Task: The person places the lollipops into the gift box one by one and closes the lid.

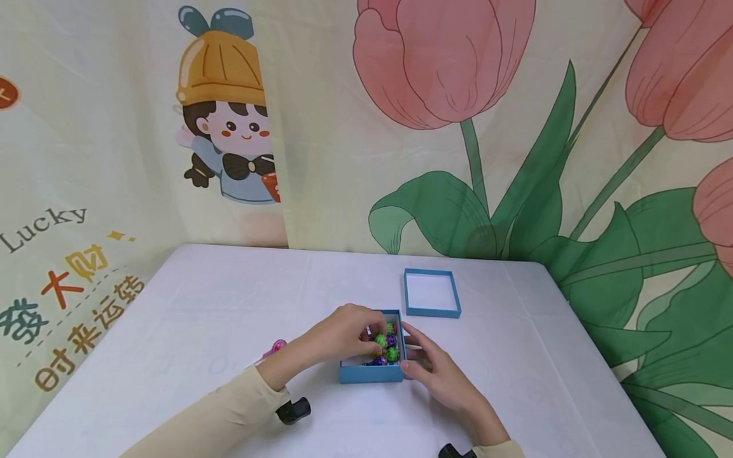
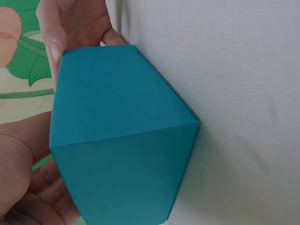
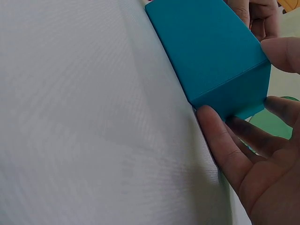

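A desk point(image 1: 189, 305) covered by a white cloth is seen, evenly lit. Printed fabric backdrops are hung behind and beside it: large pink tulips point(image 1: 441, 63) with green leaves point(image 1: 601, 267) at back and right, a cartoon girl in a yellow hat point(image 1: 226, 121) at left, with "Lucky" lettering point(image 1: 42, 228) and Chinese characters.

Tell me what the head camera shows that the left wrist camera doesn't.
Only the head view shows the inside of the blue box, with green and purple wrapped sweets, the left hand reaching in among them, the separate lid behind it and a pink thing by the left wrist. Only the left wrist view shows the box's plain outer walls close up. Both show the box on the white table and the right hand against it.
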Tool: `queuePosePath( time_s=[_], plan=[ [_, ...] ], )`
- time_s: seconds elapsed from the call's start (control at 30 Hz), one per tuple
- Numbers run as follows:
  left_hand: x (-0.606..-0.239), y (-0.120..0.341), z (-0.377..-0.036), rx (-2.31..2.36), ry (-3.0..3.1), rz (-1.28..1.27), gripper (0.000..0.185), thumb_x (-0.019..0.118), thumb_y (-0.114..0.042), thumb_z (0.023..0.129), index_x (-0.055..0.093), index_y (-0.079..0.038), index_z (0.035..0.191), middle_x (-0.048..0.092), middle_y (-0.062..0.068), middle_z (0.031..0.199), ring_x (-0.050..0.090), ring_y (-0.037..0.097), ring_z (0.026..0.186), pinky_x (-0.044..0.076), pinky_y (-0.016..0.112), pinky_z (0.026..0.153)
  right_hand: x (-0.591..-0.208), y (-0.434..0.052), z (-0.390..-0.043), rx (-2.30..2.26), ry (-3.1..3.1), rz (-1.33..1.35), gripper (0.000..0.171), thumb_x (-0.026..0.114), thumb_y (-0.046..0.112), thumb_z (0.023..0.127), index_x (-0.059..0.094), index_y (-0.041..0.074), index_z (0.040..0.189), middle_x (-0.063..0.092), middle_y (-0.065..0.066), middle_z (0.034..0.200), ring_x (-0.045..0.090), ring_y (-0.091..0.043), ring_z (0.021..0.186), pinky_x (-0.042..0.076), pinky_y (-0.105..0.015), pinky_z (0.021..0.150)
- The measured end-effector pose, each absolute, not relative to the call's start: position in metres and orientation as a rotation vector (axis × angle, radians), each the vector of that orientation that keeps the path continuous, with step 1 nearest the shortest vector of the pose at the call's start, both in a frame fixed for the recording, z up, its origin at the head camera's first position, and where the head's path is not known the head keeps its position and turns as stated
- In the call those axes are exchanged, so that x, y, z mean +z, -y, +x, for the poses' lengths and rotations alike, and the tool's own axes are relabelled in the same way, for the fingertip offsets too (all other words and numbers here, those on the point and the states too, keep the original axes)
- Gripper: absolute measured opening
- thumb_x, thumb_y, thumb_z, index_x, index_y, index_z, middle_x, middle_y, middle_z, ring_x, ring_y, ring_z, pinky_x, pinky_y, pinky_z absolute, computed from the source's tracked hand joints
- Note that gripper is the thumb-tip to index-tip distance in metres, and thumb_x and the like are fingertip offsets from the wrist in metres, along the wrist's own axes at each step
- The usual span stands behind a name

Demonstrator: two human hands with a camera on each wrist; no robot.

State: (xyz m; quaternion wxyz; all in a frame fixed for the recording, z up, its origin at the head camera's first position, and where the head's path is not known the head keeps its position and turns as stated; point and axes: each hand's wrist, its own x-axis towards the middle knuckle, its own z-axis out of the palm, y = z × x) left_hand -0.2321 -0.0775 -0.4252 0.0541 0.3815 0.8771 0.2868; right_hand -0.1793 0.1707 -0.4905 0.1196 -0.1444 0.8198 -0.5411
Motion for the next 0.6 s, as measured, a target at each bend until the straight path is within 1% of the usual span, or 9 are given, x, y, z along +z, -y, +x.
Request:
queuePosePath(
  time_s=[0.17,0.47,0.6],
  plan=[
    [-0.430,0.077,-0.233,0.835,-2.682,1.180,0.015,0.084,-0.017,0.093,0.075,-0.013,0.105,0.074,-0.004,0.097,0.062,0.006,0.077,0.055,0.018,0.072,-0.491,-0.171,-0.179,-1.591,-2.387,-0.427,0.069,0.066,0.033,0.106,0.032,0.030,0.167,0.048,-0.015,0.160,0.058,-0.034,0.137,0.057,-0.045,0.103],
    [-0.437,0.076,-0.230,0.793,-2.695,1.240,0.013,0.084,-0.012,0.092,0.074,-0.013,0.100,0.069,-0.002,0.089,0.058,0.010,0.073,0.052,0.020,0.067,-0.491,-0.170,-0.179,-1.591,-2.386,-0.427,0.069,0.066,0.033,0.106,0.033,0.031,0.167,0.047,-0.015,0.161,0.058,-0.034,0.137,0.058,-0.042,0.101],
    [-0.438,0.076,-0.229,0.788,-2.704,1.244,0.012,0.084,-0.011,0.092,0.074,-0.013,0.099,0.067,-0.001,0.089,0.058,0.011,0.074,0.051,0.019,0.067,-0.491,-0.171,-0.178,-1.590,-2.386,-0.433,0.069,0.066,0.032,0.107,0.033,0.030,0.167,0.048,-0.015,0.160,0.058,-0.033,0.136,0.059,-0.039,0.099]
  ],
)
